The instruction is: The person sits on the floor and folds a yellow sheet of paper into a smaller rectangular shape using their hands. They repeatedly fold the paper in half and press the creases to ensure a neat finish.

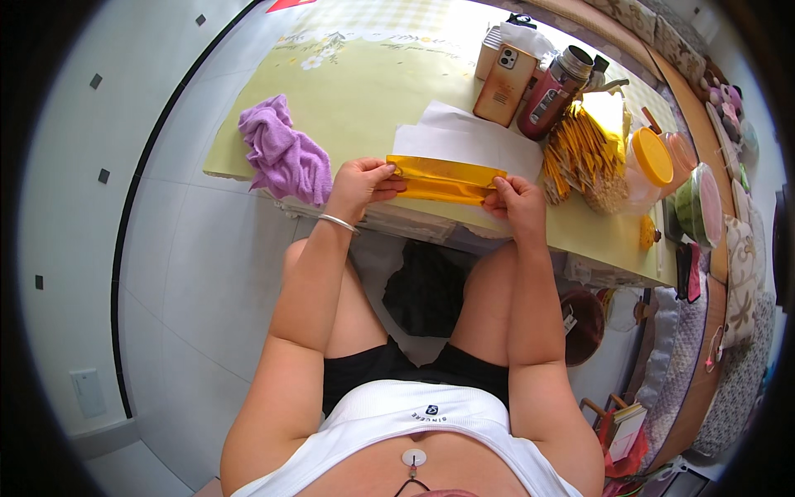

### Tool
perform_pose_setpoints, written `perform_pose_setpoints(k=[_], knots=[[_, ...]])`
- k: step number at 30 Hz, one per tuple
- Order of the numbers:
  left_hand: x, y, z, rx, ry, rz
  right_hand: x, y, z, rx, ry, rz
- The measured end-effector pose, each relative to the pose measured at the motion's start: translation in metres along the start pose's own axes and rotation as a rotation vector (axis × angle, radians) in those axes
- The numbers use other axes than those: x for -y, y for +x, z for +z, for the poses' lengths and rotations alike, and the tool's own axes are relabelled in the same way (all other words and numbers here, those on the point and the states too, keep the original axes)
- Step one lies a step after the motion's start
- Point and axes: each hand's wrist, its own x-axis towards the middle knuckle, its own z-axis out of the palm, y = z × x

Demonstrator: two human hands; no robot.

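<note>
A strip of shiny gold foil paper (447,180) is stretched sideways between my two hands, just over the table's near edge. My left hand (362,182) pinches its left end between thumb and fingers. At the other end, my right hand (517,200) grips the foil the same way. Behind the strip lie white paper sheets (464,137) on the yellow-green table cover (373,91). Right of the sheets is a heap of folded gold foil pieces (580,153), close to my right hand.
A purple cloth (286,153) hangs over the table's near left edge. At the back right stand a phone (505,84), a dark red flask (548,103) and a yellow-lidded jar (650,161). A green round container (700,205) sits at the right edge. A dark red bin (585,323) stands below.
</note>
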Motion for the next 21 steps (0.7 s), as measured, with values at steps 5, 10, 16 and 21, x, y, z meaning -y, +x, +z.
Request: perform_pose_setpoints(k=[5,10,16,21], knots=[[0.000,-0.001,0.002,-0.032,0.011,0.016,0.000,0.001,0.000,0.018,-0.040,0.007],[0.006,-0.001,0.006,-0.085,0.105,0.105,0.004,-0.001,0.005,-0.002,-0.155,-0.049],[0.009,-0.003,0.010,-0.067,0.230,0.182,-0.021,0.013,0.001,-0.042,-0.233,-0.179],[0.009,-0.016,0.012,-0.094,0.405,0.303,-0.021,0.013,0.002,-0.080,-0.383,-0.199]])
